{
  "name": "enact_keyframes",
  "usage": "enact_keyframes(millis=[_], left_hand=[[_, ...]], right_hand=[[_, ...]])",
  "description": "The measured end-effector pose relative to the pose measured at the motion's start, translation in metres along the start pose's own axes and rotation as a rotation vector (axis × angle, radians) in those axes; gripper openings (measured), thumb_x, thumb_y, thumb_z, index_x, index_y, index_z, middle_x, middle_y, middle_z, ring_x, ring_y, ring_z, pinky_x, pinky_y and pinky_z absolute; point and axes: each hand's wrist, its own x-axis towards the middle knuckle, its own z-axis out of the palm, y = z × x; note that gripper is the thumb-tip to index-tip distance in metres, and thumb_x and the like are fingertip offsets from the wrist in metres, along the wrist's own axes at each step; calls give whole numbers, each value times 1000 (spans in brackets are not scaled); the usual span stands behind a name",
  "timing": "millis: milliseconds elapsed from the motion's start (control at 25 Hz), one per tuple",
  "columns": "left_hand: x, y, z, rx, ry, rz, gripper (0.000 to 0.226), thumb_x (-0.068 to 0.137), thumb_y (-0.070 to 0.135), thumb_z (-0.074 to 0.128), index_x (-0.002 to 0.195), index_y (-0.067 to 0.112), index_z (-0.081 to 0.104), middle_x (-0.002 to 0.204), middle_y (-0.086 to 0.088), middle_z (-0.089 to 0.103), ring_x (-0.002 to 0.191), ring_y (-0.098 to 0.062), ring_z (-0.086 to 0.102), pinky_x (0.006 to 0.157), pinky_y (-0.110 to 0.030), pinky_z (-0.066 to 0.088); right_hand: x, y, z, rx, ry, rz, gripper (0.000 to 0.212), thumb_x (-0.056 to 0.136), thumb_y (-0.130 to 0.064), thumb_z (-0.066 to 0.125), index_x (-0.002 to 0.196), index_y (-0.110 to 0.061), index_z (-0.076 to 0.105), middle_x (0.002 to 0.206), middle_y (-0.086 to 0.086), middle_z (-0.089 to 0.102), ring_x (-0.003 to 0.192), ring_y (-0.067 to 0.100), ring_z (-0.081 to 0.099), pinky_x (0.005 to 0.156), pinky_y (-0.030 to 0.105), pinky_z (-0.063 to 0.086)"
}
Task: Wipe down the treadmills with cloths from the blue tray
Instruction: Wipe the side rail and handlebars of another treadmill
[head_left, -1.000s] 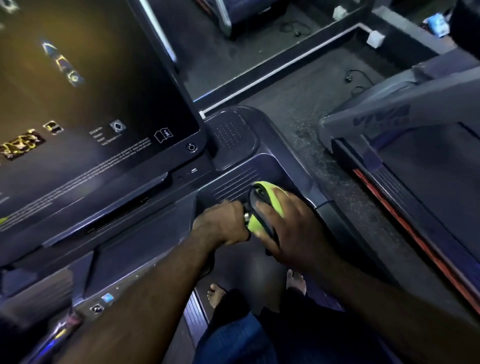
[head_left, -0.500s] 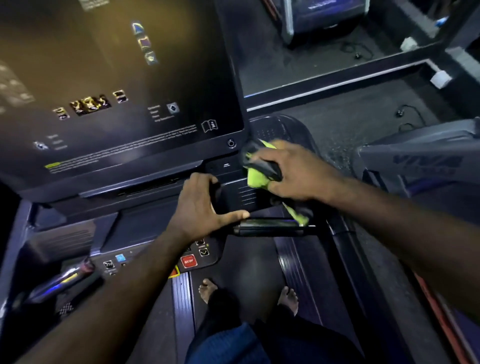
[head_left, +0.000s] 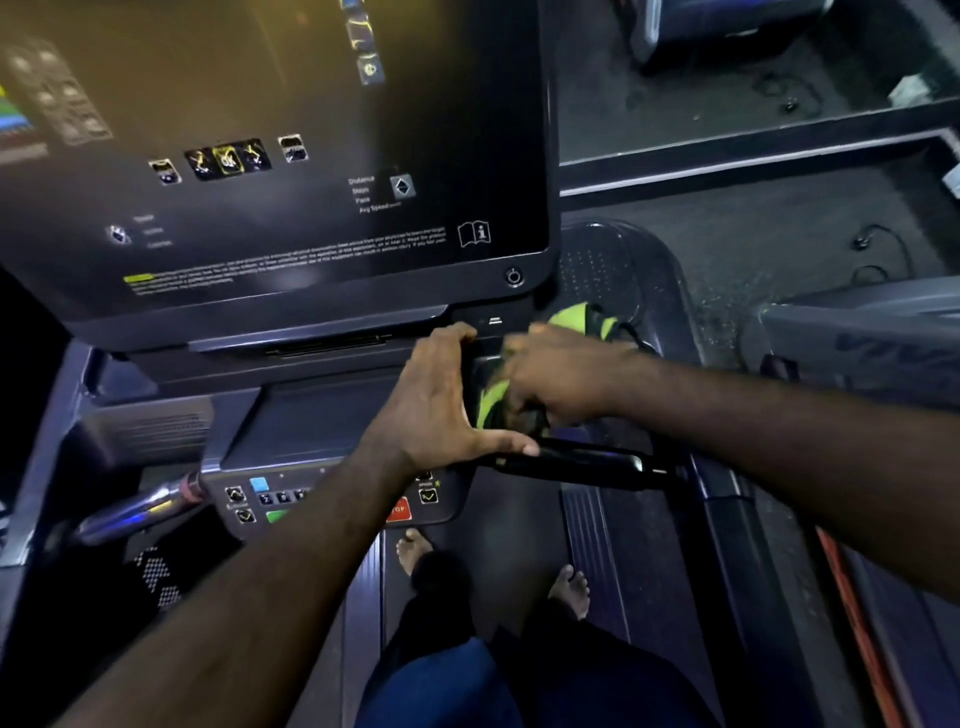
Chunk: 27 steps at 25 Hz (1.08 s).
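Screen (head_left: 270, 156) overhangs console; handlebar (head_left: 587, 462) fences front.

screen (head_left: 270, 156): glossy | cloth (head_left: 576, 318): soft fabric | handlebar (head_left: 140, 506): shiny metal

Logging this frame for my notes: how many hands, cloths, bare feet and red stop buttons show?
Hands: 2 (left hand, right hand)
Cloth: 1
Bare feet: 2 (left foot, right foot)
Red stop button: 1
Total: 6

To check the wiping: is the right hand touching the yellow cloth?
Touching. The head view shows the right hand gripping the yellow cloth, which sticks out above and below its fingers.
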Motion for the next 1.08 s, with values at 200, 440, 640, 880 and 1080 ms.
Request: enact_keyframes(millis=[200,440,640,880,1080], left_hand=[[1,-2,0,51,-130,37,119,52,96,70,143,26,40,136,4,52,126,-13,46,111,-38,44],[3,4,-6,217,-330,172,98,76,94,52,144,25,44,136,1,56,126,-16,50,109,-39,45],[19,24,7,601,-594,349,101,73,105,22,128,25,48,106,-6,65,103,-27,61,99,-41,48],[36,47,37,647,-715,291,118,58,110,32,144,30,40,126,-8,62,114,-29,54,103,-44,45],[35,60,69,433,-678,418,118,75,95,52,164,25,20,162,-1,41,144,-23,40,117,-38,31]], right_hand=[[-46,22,-2,280,-31,201,46,73,-32,61,113,-50,75,107,-14,74,108,18,63,87,37,52],[-80,-4,14,116,-209,347,30,80,-28,69,105,-43,77,103,-9,73,103,18,66,79,31,37],[-108,-18,13,198,51,558,47,82,-27,69,122,-51,70,122,-18,65,115,19,56,91,39,39],[-174,-7,22,532,334,1214,49,89,-46,66,137,-38,58,151,9,49,135,33,54,109,46,47],[-172,-89,87,562,433,1182,66,104,-64,33,165,-43,20,175,1,-18,163,30,-4,128,55,11]])
